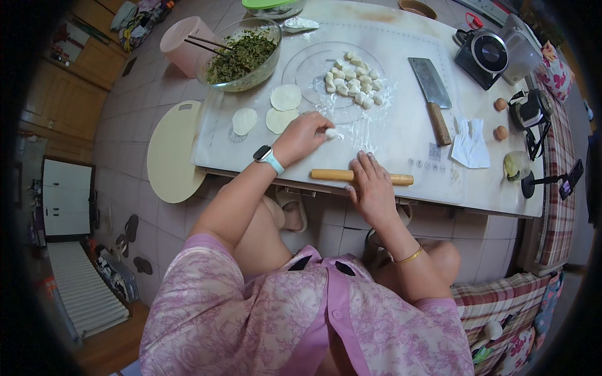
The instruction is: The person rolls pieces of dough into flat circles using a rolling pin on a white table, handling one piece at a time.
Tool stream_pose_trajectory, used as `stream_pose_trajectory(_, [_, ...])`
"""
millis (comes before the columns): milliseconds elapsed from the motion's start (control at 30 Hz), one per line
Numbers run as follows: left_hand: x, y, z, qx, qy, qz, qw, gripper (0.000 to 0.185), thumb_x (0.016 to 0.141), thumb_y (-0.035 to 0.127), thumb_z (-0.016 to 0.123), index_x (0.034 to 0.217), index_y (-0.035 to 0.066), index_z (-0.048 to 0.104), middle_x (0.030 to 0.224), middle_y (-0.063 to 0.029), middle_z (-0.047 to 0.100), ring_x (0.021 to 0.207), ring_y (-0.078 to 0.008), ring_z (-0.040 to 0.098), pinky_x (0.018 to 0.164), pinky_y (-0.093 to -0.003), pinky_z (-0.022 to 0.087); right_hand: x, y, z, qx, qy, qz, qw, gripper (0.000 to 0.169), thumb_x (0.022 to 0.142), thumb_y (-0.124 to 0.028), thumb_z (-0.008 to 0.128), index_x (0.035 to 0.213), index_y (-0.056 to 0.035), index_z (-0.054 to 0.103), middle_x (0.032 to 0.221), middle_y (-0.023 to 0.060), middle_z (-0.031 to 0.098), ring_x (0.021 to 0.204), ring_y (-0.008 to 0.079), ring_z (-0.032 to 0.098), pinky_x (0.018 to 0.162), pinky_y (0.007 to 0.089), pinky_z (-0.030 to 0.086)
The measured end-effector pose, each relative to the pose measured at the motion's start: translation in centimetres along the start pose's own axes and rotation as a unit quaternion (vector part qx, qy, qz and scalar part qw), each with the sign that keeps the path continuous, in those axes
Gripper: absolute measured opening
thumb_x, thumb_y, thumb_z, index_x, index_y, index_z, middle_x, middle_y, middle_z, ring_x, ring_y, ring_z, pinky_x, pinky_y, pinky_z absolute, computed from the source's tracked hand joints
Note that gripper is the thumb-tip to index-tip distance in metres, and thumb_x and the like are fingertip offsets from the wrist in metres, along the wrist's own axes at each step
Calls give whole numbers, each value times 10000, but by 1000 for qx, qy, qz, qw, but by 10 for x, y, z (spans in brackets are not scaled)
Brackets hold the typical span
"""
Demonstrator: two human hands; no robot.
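My left hand (305, 134), with a smartwatch on its wrist, has its fingertips on a small piece of dough (331, 133) on the floured mat. My right hand (374, 188) rests with its fingers spread over a wooden rolling pin (331, 175) near the table's front edge; whether it grips the pin is not clear. Several floured dough pieces (350, 75) lie in a cluster beyond. Flat round wrappers (244, 121) lie left of my left hand. Behind them stands a glass bowl of chopped green filling (244, 54) with chopsticks (207, 44) in it.
A cleaver (430, 82) lies to the right, beside a white paper napkin (470, 143). Two eggs (501, 132), a glass jar (516, 165) and a black appliance (482, 58) stand further right. A cream cutting board (174, 150) juts past the table's left edge, near a pink bin (186, 44).
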State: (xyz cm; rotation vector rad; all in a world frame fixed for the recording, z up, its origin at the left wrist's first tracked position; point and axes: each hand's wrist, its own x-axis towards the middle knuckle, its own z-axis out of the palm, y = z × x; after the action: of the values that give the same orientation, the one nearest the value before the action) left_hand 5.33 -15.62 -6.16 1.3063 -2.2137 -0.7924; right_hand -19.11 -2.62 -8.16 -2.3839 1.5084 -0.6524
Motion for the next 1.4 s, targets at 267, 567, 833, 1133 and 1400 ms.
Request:
stream_pose_trajectory(267, [9,12,3,80,98,83,988,524,984,165,665,1475,27,542,1491,-215,535,1420,-385,479,1196,-436,397,0,0,0,1,12,5,1000,617,886,-184,766,1429,-1,538,1556,241,498,1455,420,468,1186,514,383])
stream_pose_trajectory(567, [45,-9,75,251,130,36,959,779,1058,461,572,1649,38,289,1734,-241,204,1612,-407,190,1306,-548,142,-2,0,4,2,20,-4,1000,638,885,-193,772,1443,0,532,1557,244,497,1450,424,472,1181,515,388])
stream_pose_trajectory(833, [54,1,74,246,135,25,960,762,1047,438,595,1636,42,317,1720,-236,245,1600,-412,219,1298,-533,184,3,-1,4,-5,13,3,1000,638,883,-224,779,1435,-3,546,1561,241,494,1453,419,469,1179,514,394])
stream_pose_trajectory(1133, [44,-15,31,-267,323,-130,899,229,1008,159,702,1198,30,693,1001,-95,705,892,-145,623,814,-263,514,12,3,6,1,9,13,1000,551,924,-231,750,1392,-4,569,1562,246,487,1444,423,471,1173,520,391])
stream_pose_trajectory(1400, [-13,4,10,23,45,-34,998,307,802,209,856,930,39,635,905,-130,646,889,-343,653,811,-438,526,4,0,6,3,10,0,1000,574,890,-186,779,1394,-19,561,1569,245,479,1434,426,481,1166,523,401])
